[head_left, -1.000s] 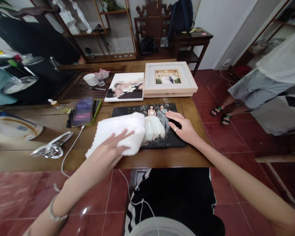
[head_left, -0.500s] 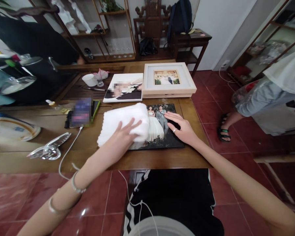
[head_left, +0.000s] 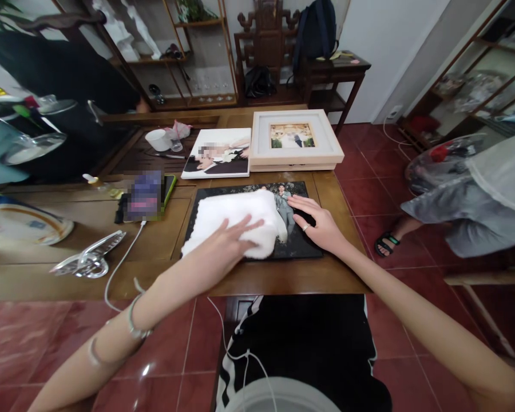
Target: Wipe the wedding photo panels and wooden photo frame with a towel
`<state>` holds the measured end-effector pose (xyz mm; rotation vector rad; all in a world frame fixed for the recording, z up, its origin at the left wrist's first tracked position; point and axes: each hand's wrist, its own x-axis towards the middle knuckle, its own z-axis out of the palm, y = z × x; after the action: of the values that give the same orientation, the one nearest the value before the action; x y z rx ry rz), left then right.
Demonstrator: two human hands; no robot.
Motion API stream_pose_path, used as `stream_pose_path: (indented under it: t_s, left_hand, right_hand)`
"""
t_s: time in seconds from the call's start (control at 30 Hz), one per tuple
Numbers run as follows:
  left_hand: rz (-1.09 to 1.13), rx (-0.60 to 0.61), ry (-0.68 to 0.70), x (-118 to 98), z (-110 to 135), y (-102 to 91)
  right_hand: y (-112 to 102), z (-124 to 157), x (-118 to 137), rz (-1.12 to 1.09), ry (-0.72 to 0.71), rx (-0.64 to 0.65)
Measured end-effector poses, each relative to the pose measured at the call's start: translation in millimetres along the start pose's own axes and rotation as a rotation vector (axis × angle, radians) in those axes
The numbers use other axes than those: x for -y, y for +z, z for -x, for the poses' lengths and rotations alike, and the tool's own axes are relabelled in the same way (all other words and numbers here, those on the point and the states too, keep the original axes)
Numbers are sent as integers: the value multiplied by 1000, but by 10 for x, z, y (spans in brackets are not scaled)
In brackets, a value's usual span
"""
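A dark wedding photo panel (head_left: 300,243) lies flat near the table's front edge. Spread over its left and middle part is a white cloth (head_left: 236,214), hiding much of the picture. My left hand (head_left: 236,237) rests on the cloth with fingers stretched and apart, pressing it against the panel. On the panel's right side, my right hand (head_left: 315,220) lies with extended fingers touching the surface. It wears a ring and holds nothing.
Behind the panel lie another photo panel (head_left: 218,151) and a pale framed picture (head_left: 296,129). To the left are a phone (head_left: 148,194) on a white cable, a shiny metallic object (head_left: 88,257) and a white cup (head_left: 158,139). A person in shorts (head_left: 476,212) stands at the right.
My left hand and the white cloth have slid right and slightly toward me across the panel, uncovering its left edge. My right hand stays in place. The person at right has shifted.
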<state>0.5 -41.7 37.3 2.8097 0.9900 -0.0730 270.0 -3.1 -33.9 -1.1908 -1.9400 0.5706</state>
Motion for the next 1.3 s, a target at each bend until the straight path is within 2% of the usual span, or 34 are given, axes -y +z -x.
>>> stream_pose_path:
  t_s: [0.17,0.27,0.37,0.57,0.63,0.73,0.87,1.0,1.17,1.23,1.3]
  left_hand:
    - [-44,-46,-52,367,-553,-9]
    - [-79,-73,-62,392,-675,16]
    - [-117,-68,-61,207,-592,48]
    - [-144,-88,18,-388,-139,191]
    - [-129,-104,60,-503,-3,256]
    - [-104,-120,106,-556,114,284]
    - [-92,-70,98,-471,38,151]
    - [-98,-15,32,-236,-263,8]
    - [-135,-37,-40,61,-652,-3]
    - [-161,-35,-67,43,-733,16]
    - [-189,-67,-87,-72,-771,33]
  right_hand:
    - [-10,2,11,-9,2,5]
    - [-14,-1,18,-12,10,8]
    - [-7,-4,9,-20,10,9]
    - [10,-8,-4,-20,8,2]
    - [10,-8,0,-19,1,6]
    - [8,-9,2,-12,-15,7]
    - [7,-8,-8,-14,-9,5]
    - [6,-10,-23,-6,-2,7]
    - [-16,-3,-11,-53,25,10]
    - [-32,4,3,-107,59,7]
    - [-47,13,16,-168,102,0]
